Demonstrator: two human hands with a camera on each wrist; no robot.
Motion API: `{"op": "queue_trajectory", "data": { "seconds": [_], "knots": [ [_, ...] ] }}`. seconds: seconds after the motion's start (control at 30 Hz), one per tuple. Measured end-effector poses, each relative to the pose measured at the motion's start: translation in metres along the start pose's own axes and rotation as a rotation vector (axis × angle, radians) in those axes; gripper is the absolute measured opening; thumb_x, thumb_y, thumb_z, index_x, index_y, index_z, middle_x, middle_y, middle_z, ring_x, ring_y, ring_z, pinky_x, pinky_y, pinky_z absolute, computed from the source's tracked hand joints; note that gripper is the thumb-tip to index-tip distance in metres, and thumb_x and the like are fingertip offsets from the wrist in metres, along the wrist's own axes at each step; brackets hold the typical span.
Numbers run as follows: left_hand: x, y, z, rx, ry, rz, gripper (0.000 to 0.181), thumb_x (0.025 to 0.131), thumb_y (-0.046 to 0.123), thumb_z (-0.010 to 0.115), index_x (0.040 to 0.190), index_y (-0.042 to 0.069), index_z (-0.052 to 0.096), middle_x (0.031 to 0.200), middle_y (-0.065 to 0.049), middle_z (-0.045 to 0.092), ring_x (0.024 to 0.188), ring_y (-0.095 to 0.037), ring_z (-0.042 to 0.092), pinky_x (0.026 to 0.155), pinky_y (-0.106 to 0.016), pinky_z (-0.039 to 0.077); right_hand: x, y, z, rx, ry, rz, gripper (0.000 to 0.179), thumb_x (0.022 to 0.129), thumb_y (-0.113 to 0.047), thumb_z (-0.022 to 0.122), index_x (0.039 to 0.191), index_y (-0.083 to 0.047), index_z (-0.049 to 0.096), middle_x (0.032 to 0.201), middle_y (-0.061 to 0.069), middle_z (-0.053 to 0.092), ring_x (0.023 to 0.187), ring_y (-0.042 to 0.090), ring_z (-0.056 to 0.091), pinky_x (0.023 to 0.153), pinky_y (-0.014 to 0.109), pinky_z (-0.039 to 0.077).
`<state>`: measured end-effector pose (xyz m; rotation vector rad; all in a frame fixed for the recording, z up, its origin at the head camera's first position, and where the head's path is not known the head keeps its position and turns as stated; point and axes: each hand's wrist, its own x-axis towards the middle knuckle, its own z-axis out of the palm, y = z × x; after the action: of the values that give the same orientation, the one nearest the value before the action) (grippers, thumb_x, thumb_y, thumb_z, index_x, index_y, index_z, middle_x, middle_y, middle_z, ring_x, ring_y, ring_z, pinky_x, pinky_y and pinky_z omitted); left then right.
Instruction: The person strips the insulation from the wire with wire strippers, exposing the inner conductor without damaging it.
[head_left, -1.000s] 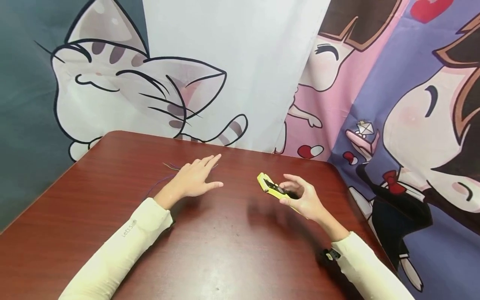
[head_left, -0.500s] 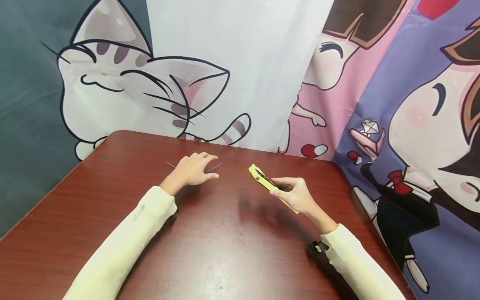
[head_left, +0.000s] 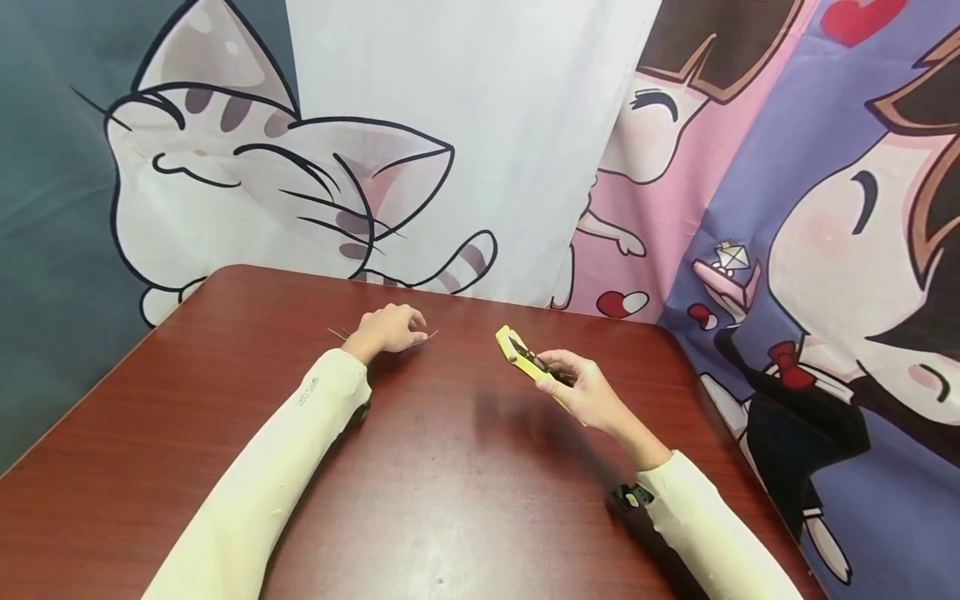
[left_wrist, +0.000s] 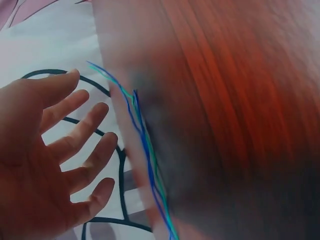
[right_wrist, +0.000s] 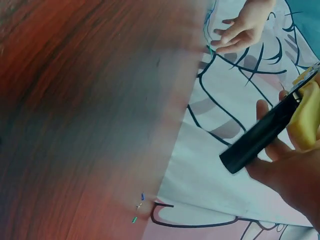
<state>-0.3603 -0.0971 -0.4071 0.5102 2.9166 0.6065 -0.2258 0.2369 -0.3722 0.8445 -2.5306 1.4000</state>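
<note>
In the head view my left hand (head_left: pixel 388 327) is over the far part of the table, above thin wires (head_left: pixel 337 333) whose ends show on either side of it. The left wrist view shows blue and green wires (left_wrist: pixel 146 145) lying together on the wood. Beside them my left hand (left_wrist: pixel 60 150) has spread, slightly bent fingers, apart from the wires. My right hand (head_left: pixel 588 392) grips a yellow and black wire stripper (head_left: pixel 517 352) above the table, its yellow head pointing up and left. In the right wrist view, its black handle (right_wrist: pixel 260 135) sticks out past the fingers.
Small blue and green bits (right_wrist: pixel 142 196) lie on the table near its far edge in the right wrist view. The dark red wooden table (head_left: pixel 420 467) ends at a cartoon-printed cloth (head_left: pixel 465 125) behind and on the right.
My left hand has moved forward and its fingers have bent down toward the wires. My right hand has shifted left with the wire stripper still in its grip.
</note>
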Motion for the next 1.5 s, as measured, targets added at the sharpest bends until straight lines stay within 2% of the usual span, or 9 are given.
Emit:
{"op": "queue_trajectory", "data": {
  "seconds": [0.2, 0.3, 0.4, 0.53, 0.7, 0.93, 1.13, 1.3, 1.5],
  "knots": [
    [0.008, -0.003, 0.010, -0.022, -0.049, -0.067, 0.035, 0.095, 0.037, 0.064, 0.124, 0.018, 0.067, 0.125, -0.002, 0.066, 0.121, -0.033, 0.055, 0.094, -0.059, 0.039, -0.001, -0.014, 0.006, -0.092, 0.017, -0.039, 0.030, 0.090, 0.007, 0.066, 0.119, 0.009, 0.058, 0.099, 0.020, 0.066, 0.085, 0.027, 0.059, 0.071, 0.036, 0.050],
    [0.009, -0.004, 0.015, -0.019, -0.061, -0.084, 0.025, 0.094, 0.033, 0.067, 0.114, 0.019, 0.071, 0.118, -0.001, 0.068, 0.118, -0.031, 0.055, 0.093, -0.057, 0.039, -0.001, -0.017, 0.008, -0.110, 0.038, -0.050, 0.030, 0.090, 0.007, 0.066, 0.119, 0.010, 0.058, 0.097, 0.020, 0.066, 0.082, 0.026, 0.059, 0.068, 0.035, 0.050],
    [0.010, -0.004, 0.017, -0.009, -0.061, -0.086, 0.013, 0.093, 0.030, 0.068, 0.098, 0.019, 0.073, 0.107, -0.001, 0.068, 0.109, -0.029, 0.057, 0.091, -0.056, 0.039, -0.001, -0.018, 0.008, -0.097, 0.079, -0.019, 0.037, 0.084, 0.004, 0.074, 0.118, 0.008, 0.061, 0.100, 0.019, 0.068, 0.082, 0.025, 0.059, 0.069, 0.033, 0.050],
    [0.010, -0.005, 0.016, -0.011, -0.044, -0.090, 0.011, 0.093, 0.031, 0.070, 0.088, 0.022, 0.073, 0.100, 0.001, 0.068, 0.100, -0.028, 0.060, 0.087, -0.053, 0.040, -0.001, -0.018, 0.006, -0.069, 0.097, 0.025, 0.052, 0.073, 0.003, 0.084, 0.121, 0.007, 0.062, 0.107, 0.019, 0.070, 0.087, 0.026, 0.062, 0.075, 0.026, 0.050],
    [0.008, -0.009, 0.015, -0.055, 0.025, -0.069, 0.009, 0.087, 0.035, 0.077, 0.085, 0.027, 0.076, 0.098, 0.005, 0.071, 0.096, -0.031, 0.063, 0.082, -0.052, 0.043, 0.001, -0.019, 0.006, -0.129, 0.094, -0.040, 0.049, 0.070, 0.010, 0.080, 0.116, 0.008, 0.065, 0.107, 0.019, 0.071, 0.090, 0.026, 0.066, 0.078, 0.027, 0.053],
    [0.003, -0.010, 0.011, -0.142, 0.144, -0.005, 0.014, 0.090, 0.035, 0.073, 0.098, 0.026, 0.080, 0.103, 0.003, 0.074, 0.103, -0.026, 0.065, 0.082, -0.054, 0.047, 0.004, -0.019, 0.003, -0.148, 0.112, -0.094, 0.036, 0.068, 0.012, 0.070, 0.104, 0.005, 0.071, 0.094, 0.016, 0.071, 0.071, 0.018, 0.060, 0.060, 0.028, 0.051],
    [-0.004, -0.006, 0.011, -0.215, 0.252, 0.040, 0.019, 0.097, 0.033, 0.064, 0.105, 0.021, 0.076, 0.083, 0.005, 0.068, 0.087, -0.021, 0.062, 0.076, -0.047, 0.046, 0.002, -0.018, -0.001, -0.139, 0.061, -0.117, 0.034, 0.068, 0.012, 0.073, 0.100, 0.003, 0.069, 0.088, 0.013, 0.069, 0.072, 0.018, 0.059, 0.060, 0.030, 0.053],
    [-0.008, 0.001, 0.004, -0.149, 0.323, 0.074, 0.015, 0.096, 0.033, 0.065, 0.100, 0.023, 0.076, 0.073, 0.005, 0.064, 0.079, -0.020, 0.061, 0.073, -0.045, 0.045, 0.003, -0.022, 0.000, -0.167, 0.030, -0.144, 0.035, 0.072, 0.007, 0.081, 0.105, 0.001, 0.068, 0.093, 0.011, 0.069, 0.079, 0.019, 0.060, 0.063, 0.031, 0.053],
    [-0.011, 0.007, 0.003, -0.047, 0.374, 0.132, 0.021, 0.096, 0.032, 0.065, 0.110, 0.022, 0.076, 0.099, 0.003, 0.075, 0.095, -0.025, 0.067, 0.083, -0.050, 0.045, 0.004, -0.024, 0.001, -0.178, 0.029, -0.166, 0.039, 0.077, 0.006, 0.079, 0.113, 0.004, 0.064, 0.101, 0.014, 0.067, 0.083, 0.020, 0.058, 0.064, 0.027, 0.052]
  ]
}}
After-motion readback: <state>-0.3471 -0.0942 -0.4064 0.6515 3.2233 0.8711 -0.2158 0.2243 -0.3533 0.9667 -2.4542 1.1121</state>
